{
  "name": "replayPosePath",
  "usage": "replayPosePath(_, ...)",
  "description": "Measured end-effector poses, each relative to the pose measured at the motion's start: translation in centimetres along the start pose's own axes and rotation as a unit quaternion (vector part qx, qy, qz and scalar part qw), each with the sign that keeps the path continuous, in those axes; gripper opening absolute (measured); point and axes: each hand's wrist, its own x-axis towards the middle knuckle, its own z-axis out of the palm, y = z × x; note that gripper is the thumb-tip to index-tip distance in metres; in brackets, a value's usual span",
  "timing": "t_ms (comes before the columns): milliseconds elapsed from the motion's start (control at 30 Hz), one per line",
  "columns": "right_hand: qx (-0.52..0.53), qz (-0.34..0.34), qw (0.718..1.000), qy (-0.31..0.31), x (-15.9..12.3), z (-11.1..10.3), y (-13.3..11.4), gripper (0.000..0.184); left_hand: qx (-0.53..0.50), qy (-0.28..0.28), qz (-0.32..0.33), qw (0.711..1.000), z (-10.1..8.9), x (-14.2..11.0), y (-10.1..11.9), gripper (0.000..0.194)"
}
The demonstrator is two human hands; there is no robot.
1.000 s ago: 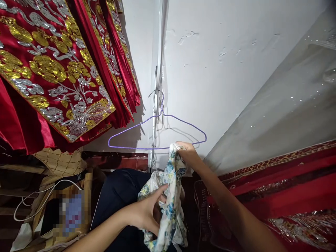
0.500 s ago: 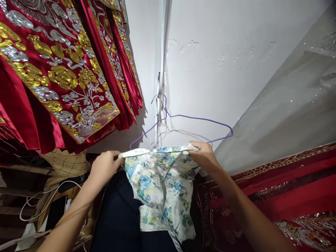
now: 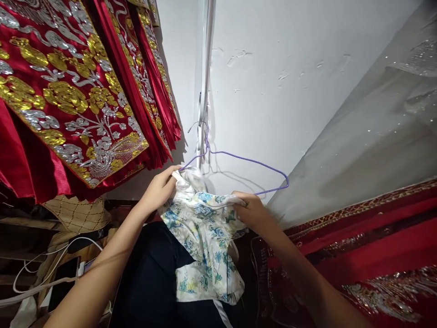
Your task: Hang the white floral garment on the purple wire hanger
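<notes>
A white garment (image 3: 205, 237) with blue, green and yellow flowers hangs between my hands, its lower part over dark cloth. My left hand (image 3: 159, 189) is closed on the upper left edge of the garment, close to the left end of a purple wire hanger (image 3: 251, 159). With my right hand (image 3: 251, 209) I grip the garment's upper right edge, below the hanger's right arm. The hanger's left end is hidden behind the cloth and my fingers. Its hook sits by a narrow pale vertical strip (image 3: 204, 59) at the wall.
Red garments with gold and silver embroidery (image 3: 85, 100) hang at upper left. A white wall (image 3: 259, 68) stands ahead, with translucent sheeting (image 3: 341, 159) to the right. Red decorated fabric (image 3: 385, 255) lies at lower right. A white cable (image 3: 54, 269) loops at lower left.
My left hand has moved up and right, lifting the garment's left edge to the hanger's left end. The right hand has shifted slightly left and down, still gripping. The whole view has shifted a little.
</notes>
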Motion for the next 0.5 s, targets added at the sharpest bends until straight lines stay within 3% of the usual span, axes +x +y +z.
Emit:
replayPosePath(100, 0.029, 0.011, 1.0, -0.005, -1.3, 0.1, -1.7, 0.014, 0.018, 0.047, 0.005, 0.999, 0.6, 0.0, 1.4, 0.036)
replayPosePath(167, 0.008, 0.03, 0.998, 0.055, -2.2, -1.0, -2.4, 0.014, 0.044, 0.079, 0.01, 0.996, 0.4, -0.5, 1.8, 0.034)
replayPosePath(267, -0.018, 0.059, 0.979, 0.196, -2.3, -4.2, -2.3, 0.043, 0.075, 0.093, 0.02, 0.993, -0.5, -1.4, 1.9, 0.031)
replayPosePath(333, -0.025, 0.06, 0.966, 0.25, -1.2, -7.0, -1.7, 0.066, 0.076, 0.086, 0.028, 0.993, -1.4, -1.5, 1.9, 0.03)
replayPosePath(400, -0.006, 0.067, 0.975, 0.212, 0.6, -9.7, -0.9, 0.059, 0.054, 0.074, 0.031, 0.995, -2.4, -1.2, 1.8, 0.03)
replayPosePath(500, 0.103, 0.145, 0.982, 0.065, 2.8, -12.5, 0.0, 0.034, -0.046, 0.037, -0.006, 0.998, -4.0, -0.2, 1.2, 0.028)
